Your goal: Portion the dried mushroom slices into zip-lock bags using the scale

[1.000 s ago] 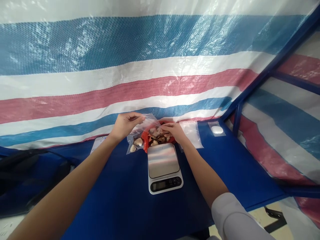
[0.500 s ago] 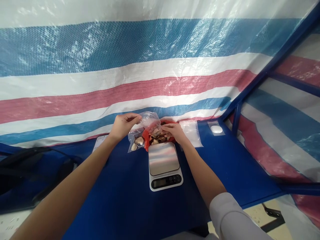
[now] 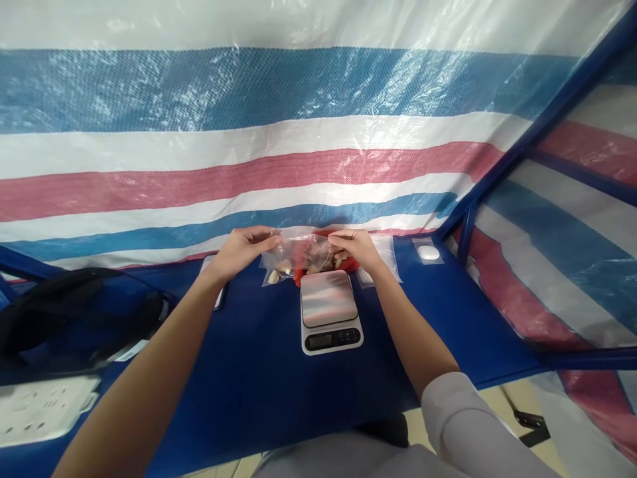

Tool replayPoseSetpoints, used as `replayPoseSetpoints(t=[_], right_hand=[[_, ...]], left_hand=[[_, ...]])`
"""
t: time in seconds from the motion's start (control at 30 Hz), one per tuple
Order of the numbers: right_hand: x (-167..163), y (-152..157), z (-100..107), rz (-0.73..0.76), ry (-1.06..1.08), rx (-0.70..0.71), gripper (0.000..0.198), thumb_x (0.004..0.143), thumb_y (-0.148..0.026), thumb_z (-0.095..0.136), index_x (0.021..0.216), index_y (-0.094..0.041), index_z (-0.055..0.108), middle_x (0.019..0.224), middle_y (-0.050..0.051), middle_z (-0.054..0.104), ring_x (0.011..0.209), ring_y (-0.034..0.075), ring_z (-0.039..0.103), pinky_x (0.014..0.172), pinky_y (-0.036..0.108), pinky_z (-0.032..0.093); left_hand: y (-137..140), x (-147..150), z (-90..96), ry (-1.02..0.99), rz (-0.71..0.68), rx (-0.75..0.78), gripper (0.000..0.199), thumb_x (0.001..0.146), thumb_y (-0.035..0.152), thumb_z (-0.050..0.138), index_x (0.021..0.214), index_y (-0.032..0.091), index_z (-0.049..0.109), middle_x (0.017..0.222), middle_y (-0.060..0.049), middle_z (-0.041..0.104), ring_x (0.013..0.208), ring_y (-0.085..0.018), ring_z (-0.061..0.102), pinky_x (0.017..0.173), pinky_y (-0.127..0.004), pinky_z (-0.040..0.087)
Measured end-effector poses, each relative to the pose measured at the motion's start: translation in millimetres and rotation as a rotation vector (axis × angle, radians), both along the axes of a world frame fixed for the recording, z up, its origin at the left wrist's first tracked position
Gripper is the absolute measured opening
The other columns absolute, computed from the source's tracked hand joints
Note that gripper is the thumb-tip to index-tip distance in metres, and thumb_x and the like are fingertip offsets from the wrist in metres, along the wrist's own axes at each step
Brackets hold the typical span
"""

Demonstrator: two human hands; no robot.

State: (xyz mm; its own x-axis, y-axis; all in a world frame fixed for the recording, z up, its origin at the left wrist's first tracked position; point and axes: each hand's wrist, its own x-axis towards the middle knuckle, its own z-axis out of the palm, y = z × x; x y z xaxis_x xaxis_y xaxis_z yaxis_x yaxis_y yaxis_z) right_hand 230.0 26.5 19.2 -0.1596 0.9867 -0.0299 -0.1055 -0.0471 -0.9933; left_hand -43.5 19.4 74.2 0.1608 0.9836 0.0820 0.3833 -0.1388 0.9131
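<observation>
A clear plastic bag (image 3: 304, 247) is stretched between my two hands above the far side of the scale. My left hand (image 3: 241, 252) pinches its left end, and my right hand (image 3: 359, 248) grips the right end between thumb and fingers. Behind and below it lies an open red bag (image 3: 351, 266) with several brownish-pale pieces (image 3: 340, 259), perhaps garlic cloves or shells. Another clear bag with pale pieces (image 3: 273, 276) rests to the left, partly hidden by the stretched one. Just in front stands a white kitchen scale (image 3: 329, 302) with a bare metal plate.
Flat clear bags (image 3: 387, 257) lie right of my right hand, and a small bag with a white oval item (image 3: 428, 253) is farther right. A phone (image 3: 219, 299) sits by my left forearm. Black headgear (image 3: 30, 318) and a power strip (image 3: 47, 408) are at left.
My right hand has risen slightly from the red bag, and the clear bag is now pulled flat between both hands. The view has shifted, showing more of the power strip.
</observation>
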Motion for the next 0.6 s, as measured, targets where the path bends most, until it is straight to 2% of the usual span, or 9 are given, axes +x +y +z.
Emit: replayPoseSetpoints(t=[0.1, 0.17, 0.37, 0.47, 0.6], right_hand=[[1.9, -13.2, 2.6, 0.024, -0.035, 0.06, 0.031, 0.07, -0.044, 0.083, 0.087, -0.018, 0.08, 0.07, 0.002, 0.073, 0.063, 0.016, 0.066, 0.06, 0.028, 0.057], [3.1, -21.3, -2.6, -0.02, -0.024, 0.082, 0.035, 0.071, -0.046, 0.082, 0.092, -0.018, 0.08, 0.074, 0.002, 0.074, 0.067, 0.016, 0.067, 0.063, 0.029, 0.057], [6.6, -42.8, -39.9, -0.223, 0.058, 0.068, 0.045, 0.067, -0.053, 0.083, 0.097, -0.019, 0.08, 0.082, 0.004, 0.077, 0.082, 0.02, 0.072, 0.08, 0.035, 0.06], [7.8, -49.9, -54.7, -0.275, 0.035, 0.074, 0.046, 0.064, -0.054, 0.084, 0.095, -0.02, 0.08, 0.087, 0.005, 0.078, 0.088, 0.022, 0.074, 0.082, 0.037, 0.061], [8.7, -52.8, -64.1, -0.286, 0.015, 0.136, 0.041, 0.062, -0.051, 0.085, 0.088, -0.02, 0.08, 0.081, 0.004, 0.078, 0.079, 0.02, 0.072, 0.079, 0.036, 0.06]], left_hand=[[-11.4, 8.5, -11.4, -0.04, 0.007, 0.037, 0.039, 0.068, 0.058, 0.082, 0.08, 0.021, 0.079, 0.085, -0.006, 0.077, 0.082, -0.025, 0.068, 0.078, -0.034, 0.054], [-17.4, 16.9, -25.1, -0.135, 0.049, 0.058, 0.035, 0.069, 0.054, 0.082, 0.077, 0.02, 0.078, 0.082, -0.005, 0.076, 0.079, -0.023, 0.067, 0.076, -0.033, 0.054], [-31.1, 50.7, -75.1, -0.5, 0.202, 0.113, 0.032, 0.069, 0.048, 0.081, 0.072, 0.018, 0.073, 0.072, -0.002, 0.07, 0.068, -0.014, 0.062, 0.073, -0.029, 0.053], [-36.0, 64.4, -93.4, -0.572, 0.262, 0.11, 0.033, 0.069, 0.049, 0.08, 0.071, 0.017, 0.071, 0.069, -0.001, 0.068, 0.066, -0.013, 0.06, 0.067, -0.028, 0.051], [-40.9, 71.7, -109.9, -0.642, 0.281, 0.067, 0.032, 0.069, 0.048, 0.079, 0.076, 0.018, 0.072, 0.069, 0.0, 0.067, 0.061, -0.012, 0.057, 0.06, -0.026, 0.048]])
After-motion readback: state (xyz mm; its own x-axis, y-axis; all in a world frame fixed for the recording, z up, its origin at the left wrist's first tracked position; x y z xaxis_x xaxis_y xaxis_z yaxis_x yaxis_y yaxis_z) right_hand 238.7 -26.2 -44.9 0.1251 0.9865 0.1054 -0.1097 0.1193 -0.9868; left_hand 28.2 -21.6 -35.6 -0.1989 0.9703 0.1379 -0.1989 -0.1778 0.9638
